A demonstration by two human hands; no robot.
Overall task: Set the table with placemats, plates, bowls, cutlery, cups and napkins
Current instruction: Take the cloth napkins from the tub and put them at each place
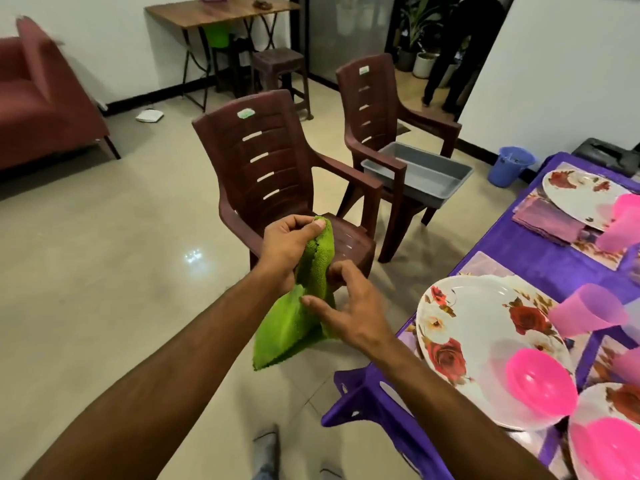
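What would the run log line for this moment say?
left hand pinches green cloth | right hand touches cloth | nearest plate holds pink bowl

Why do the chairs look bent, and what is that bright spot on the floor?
Head view: the wide-angle lens bows the brown plastic chairs; the spot is lamp glare on the glossy beige floor tiles; the red sofa at the frame edge is smeared.

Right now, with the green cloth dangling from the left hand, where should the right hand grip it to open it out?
Grip the green cloth at its free lower corner, coming from below right: the left hand pinches the top, and the right hand sits mid-cloth.
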